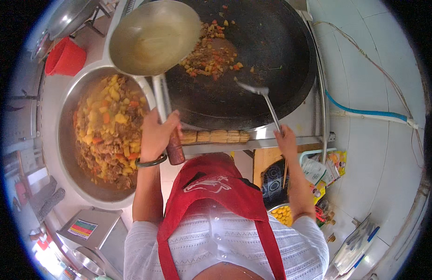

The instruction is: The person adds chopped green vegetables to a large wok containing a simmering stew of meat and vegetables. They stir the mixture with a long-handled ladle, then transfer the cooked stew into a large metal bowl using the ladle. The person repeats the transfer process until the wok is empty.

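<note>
My left hand (155, 133) is closed round the handle of a big metal ladle (153, 39). Its wide bowl hangs over the left rim of a large black wok (272, 56), with a thin wet film inside. In my right hand (286, 144) is the handle of a metal wok spatula (259, 89), whose head is over the wok's near right part. Diced meat, potato and carrot (209, 60) lie in a patch in the wok, partly hidden by the ladle. Left of my left hand stands a wide metal basin (66, 154) heaped with the same stew (108, 126).
A bamboo wok brush (216, 136) lies along the stove's front edge. Beyond the basin is a red bucket (66, 57). A blue hose (365, 112) runs along the tiled wall at right. Packets (335, 163) and a bowl of yellow pieces (282, 215) sit below my right arm.
</note>
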Tool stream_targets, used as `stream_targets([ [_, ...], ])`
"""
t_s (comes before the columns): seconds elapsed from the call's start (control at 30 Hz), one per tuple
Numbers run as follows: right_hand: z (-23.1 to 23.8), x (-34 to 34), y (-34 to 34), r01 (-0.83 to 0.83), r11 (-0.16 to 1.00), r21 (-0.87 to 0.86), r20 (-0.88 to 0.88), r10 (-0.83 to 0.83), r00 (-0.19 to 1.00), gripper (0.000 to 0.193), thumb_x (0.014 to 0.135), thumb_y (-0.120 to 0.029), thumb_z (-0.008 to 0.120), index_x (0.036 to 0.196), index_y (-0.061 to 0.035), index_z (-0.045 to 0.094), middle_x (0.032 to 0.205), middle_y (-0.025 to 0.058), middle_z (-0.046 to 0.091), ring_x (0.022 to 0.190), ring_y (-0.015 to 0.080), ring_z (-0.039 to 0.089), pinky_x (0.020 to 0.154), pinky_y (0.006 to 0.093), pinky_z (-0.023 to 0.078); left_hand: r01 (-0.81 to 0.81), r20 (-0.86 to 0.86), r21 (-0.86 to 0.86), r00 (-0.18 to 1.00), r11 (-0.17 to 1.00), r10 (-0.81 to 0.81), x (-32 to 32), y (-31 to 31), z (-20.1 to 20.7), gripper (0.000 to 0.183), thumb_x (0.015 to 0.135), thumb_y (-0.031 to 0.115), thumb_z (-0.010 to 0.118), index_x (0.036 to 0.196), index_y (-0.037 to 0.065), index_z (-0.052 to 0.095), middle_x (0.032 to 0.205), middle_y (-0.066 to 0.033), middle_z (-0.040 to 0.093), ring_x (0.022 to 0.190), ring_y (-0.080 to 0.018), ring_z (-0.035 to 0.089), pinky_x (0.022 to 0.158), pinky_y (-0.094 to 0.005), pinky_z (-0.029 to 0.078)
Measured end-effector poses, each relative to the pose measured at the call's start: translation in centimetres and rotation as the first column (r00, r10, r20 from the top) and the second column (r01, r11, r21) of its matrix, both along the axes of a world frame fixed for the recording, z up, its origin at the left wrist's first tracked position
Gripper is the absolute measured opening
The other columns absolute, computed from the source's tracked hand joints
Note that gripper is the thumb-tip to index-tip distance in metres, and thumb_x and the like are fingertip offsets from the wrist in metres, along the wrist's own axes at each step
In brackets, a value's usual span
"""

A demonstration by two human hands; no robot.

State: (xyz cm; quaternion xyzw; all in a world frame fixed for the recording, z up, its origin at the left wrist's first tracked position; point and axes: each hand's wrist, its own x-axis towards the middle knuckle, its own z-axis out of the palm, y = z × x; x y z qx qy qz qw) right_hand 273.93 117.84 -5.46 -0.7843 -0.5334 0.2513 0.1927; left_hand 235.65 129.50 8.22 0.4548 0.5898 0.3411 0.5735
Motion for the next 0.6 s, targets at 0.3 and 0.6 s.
stream_targets([
  [0.3,3.5,8.5,11.5,-0.296,0.933,-0.205,0.397,0.356,0.846,0.038,0.076,-0.011,0.064,0.111,-0.0062,0.049,0.076,0.0146,0.062,0.07,0.031,0.062,0.062,0.0429,0.05,-0.119,-0.094,0.051,0.988,0.992,0.123,1.4,3.5,-0.9,0.016,0.087,0.014,0.054,0.076,0.002,0.051,0.059,-0.0028,0.053,0.049,-0.0113,0.052,0.045,-0.024,0.04],
  [0.6,8.3,13.8,31.3,-0.121,0.625,-0.771,0.521,0.729,0.444,0.034,0.077,-0.035,0.065,0.092,-0.0047,0.066,0.086,0.0156,0.065,0.085,0.0298,0.064,0.073,0.0401,0.05,-0.272,-0.059,-0.088,0.962,0.958,0.267,3.8,4.7,-3.7,0.016,0.088,0.015,0.054,0.079,0.002,0.05,0.061,-0.0048,0.054,0.048,-0.0131,0.053,0.043,-0.0246,0.042],
])
